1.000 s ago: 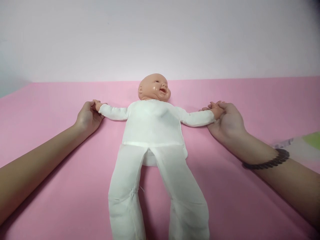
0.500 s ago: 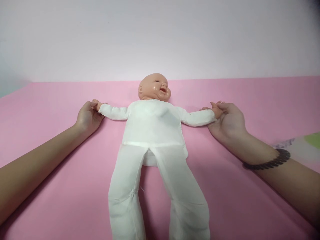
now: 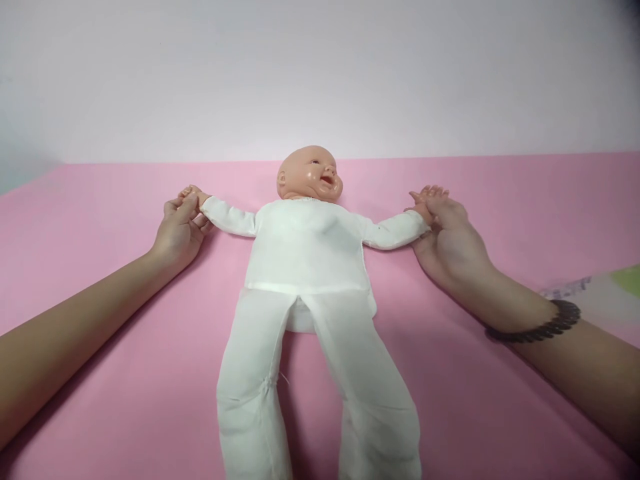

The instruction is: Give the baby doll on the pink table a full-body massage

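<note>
A baby doll (image 3: 307, 247) with a white cloth body and a hard plastic head lies on its back, its head away from me and its face turned to the right. Both of its arms are stretched out sideways. My left hand (image 3: 179, 230) is closed around the doll's plastic hand on the left, thumb on top. On the other side, my right hand (image 3: 453, 240) grips the doll's other wrist, and the doll's small fingers show above my thumb. The doll's feet are out of view below.
A pink surface (image 3: 125, 387) lies under the doll and meets a white wall (image 3: 320, 73) at the back. At the right edge is a whitish item (image 3: 605, 297) with a green patch, partly behind my right forearm. A dark coil band (image 3: 540, 327) circles my right wrist.
Both doll hands have been raised slightly and tilted upward in my grip. My hands have shifted a little with them; the doll's head, body and legs stay in place.
</note>
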{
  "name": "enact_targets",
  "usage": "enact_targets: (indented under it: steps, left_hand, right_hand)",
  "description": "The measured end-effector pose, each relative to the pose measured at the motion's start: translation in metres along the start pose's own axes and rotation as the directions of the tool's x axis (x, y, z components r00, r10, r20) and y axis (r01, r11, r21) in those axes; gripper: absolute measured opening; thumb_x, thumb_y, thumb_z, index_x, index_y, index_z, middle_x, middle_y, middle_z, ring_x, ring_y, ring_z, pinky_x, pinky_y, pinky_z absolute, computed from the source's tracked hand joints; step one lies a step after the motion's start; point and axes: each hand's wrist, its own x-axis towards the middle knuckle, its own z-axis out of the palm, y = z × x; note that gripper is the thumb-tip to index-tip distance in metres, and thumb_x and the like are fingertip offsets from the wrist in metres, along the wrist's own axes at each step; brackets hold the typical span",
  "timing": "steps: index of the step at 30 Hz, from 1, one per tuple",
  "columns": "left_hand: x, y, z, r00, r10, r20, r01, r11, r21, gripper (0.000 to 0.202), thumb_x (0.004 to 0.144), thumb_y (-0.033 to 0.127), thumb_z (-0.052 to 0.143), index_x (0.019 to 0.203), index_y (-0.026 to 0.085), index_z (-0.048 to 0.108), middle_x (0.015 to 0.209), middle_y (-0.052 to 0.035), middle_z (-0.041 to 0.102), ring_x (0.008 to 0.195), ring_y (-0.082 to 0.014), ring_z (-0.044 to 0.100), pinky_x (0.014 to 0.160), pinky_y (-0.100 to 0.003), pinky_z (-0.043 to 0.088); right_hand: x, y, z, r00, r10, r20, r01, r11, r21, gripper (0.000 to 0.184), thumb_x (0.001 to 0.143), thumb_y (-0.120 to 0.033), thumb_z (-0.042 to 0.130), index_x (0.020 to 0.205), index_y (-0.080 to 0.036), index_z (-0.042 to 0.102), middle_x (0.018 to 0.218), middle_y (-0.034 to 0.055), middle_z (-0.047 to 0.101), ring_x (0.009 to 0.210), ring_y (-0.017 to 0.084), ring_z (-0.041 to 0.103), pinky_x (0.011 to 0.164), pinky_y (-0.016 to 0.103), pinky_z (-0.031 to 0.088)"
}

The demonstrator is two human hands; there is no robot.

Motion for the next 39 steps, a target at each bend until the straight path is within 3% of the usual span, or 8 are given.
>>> enact_targets:
  steps: [3, 8, 15, 21, 24, 29, 35, 39]
  left_hand:
    - [-0.002, 0.001, 0.004, 0.997, -0.053, -0.055, 0.047, 0.994, -0.102, 0.019, 0.095, 0.029, 0.065, 0.097, 0.029, 0.046, 0.086, 0.0089, 0.066, 0.08, -0.0091, 0.071, 0.078, -0.029, 0.059]
    - [-0.01, 0.008, 0.012, 0.996, -0.047, 0.081, 0.05, 0.998, -0.035, 0.041, 0.086, 0.023, 0.07, 0.118, 0.038, 0.049, 0.094, 0.0117, 0.07, 0.094, -0.0134, 0.074, 0.084, -0.03, 0.061]
    - [-0.013, 0.005, 0.009, 0.999, -0.017, 0.043, 0.018, 1.0, -0.003, 0.034, 0.092, 0.028, 0.067, 0.116, 0.035, 0.045, 0.096, 0.0102, 0.072, 0.098, -0.0143, 0.074, 0.089, -0.034, 0.058]
    - [-0.009, 0.01, 0.019, 0.999, 0.02, -0.032, -0.023, 0.995, -0.097, 0.026, 0.093, 0.021, 0.068, 0.111, 0.03, 0.051, 0.095, 0.0059, 0.071, 0.091, -0.0104, 0.07, 0.088, -0.029, 0.056]
    - [0.001, 0.02, 0.034, 0.998, 0.031, -0.058, -0.036, 0.997, -0.072, 0.024, 0.091, 0.02, 0.069, 0.111, 0.026, 0.056, 0.092, 0.0014, 0.069, 0.081, -0.0115, 0.067, 0.081, -0.028, 0.056]
    - [0.039, 0.032, 0.052, 0.98, -0.152, 0.131, 0.107, 0.947, 0.303, 0.022, 0.082, 0.023, 0.07, 0.103, 0.02, 0.068, 0.098, -0.0091, 0.072, 0.079, -0.0202, 0.069, 0.07, -0.031, 0.056]
    - [0.078, 0.026, 0.058, 0.861, -0.479, 0.172, 0.285, 0.733, 0.617, 0.014, 0.07, 0.027, 0.079, 0.078, 0.021, 0.07, 0.087, -0.0116, 0.072, 0.072, -0.0271, 0.069, 0.063, -0.035, 0.055]
    - [0.079, 0.025, 0.062, 0.893, -0.426, 0.145, 0.254, 0.744, 0.618, 0.014, 0.069, 0.024, 0.079, 0.077, 0.019, 0.068, 0.087, -0.0141, 0.072, 0.074, -0.0303, 0.069, 0.063, -0.037, 0.054]
  right_hand:
    - [-0.011, -0.011, 0.011, 0.997, 0.033, 0.065, -0.03, 0.999, -0.034, 0.018, 0.094, -0.033, 0.051, 0.11, -0.033, 0.057, 0.145, -0.0043, 0.057, 0.145, 0.021, 0.044, 0.117, 0.043, 0.044]
    - [-0.02, -0.019, 0.017, 0.987, 0.014, 0.157, -0.013, 1.0, -0.004, 0.036, 0.087, -0.025, 0.051, 0.121, -0.032, 0.063, 0.148, -0.0041, 0.056, 0.138, 0.019, 0.051, 0.11, 0.038, 0.048]
    - [-0.024, -0.019, 0.02, 0.999, 0.037, 0.006, -0.038, 0.999, 0.03, 0.037, 0.083, -0.019, 0.067, 0.112, -0.029, 0.045, 0.137, -0.0002, 0.066, 0.101, 0.015, 0.067, 0.079, 0.031, 0.054]
    - [-0.03, -0.018, 0.025, 0.969, -0.222, 0.112, 0.235, 0.965, -0.117, 0.031, 0.092, -0.026, 0.066, 0.116, -0.029, 0.048, 0.137, 0.0024, 0.066, 0.116, 0.016, 0.065, 0.093, 0.036, 0.054]
    - [-0.025, -0.024, 0.038, 0.957, -0.26, 0.129, 0.281, 0.941, -0.189, 0.031, 0.091, -0.029, 0.068, 0.118, -0.027, 0.054, 0.132, 0.0036, 0.069, 0.118, 0.018, 0.066, 0.098, 0.038, 0.054]
    - [0.01, -0.041, 0.062, 0.995, -0.02, 0.1, 0.067, 0.873, -0.484, 0.021, 0.084, -0.035, 0.076, 0.097, -0.025, 0.064, 0.102, 0.0043, 0.075, 0.091, 0.025, 0.071, 0.087, 0.046, 0.058]
    - [0.049, -0.035, 0.077, 0.972, 0.231, 0.031, -0.104, 0.547, -0.831, 0.024, 0.075, -0.028, 0.084, 0.071, -0.02, 0.062, 0.075, 0.0081, 0.069, 0.066, 0.024, 0.062, 0.066, 0.044, 0.054]
    - [0.05, -0.037, 0.079, 0.954, 0.296, 0.056, -0.138, 0.594, -0.793, 0.017, 0.079, -0.023, 0.078, 0.071, -0.02, 0.064, 0.08, 0.0081, 0.071, 0.074, 0.023, 0.065, 0.071, 0.043, 0.054]
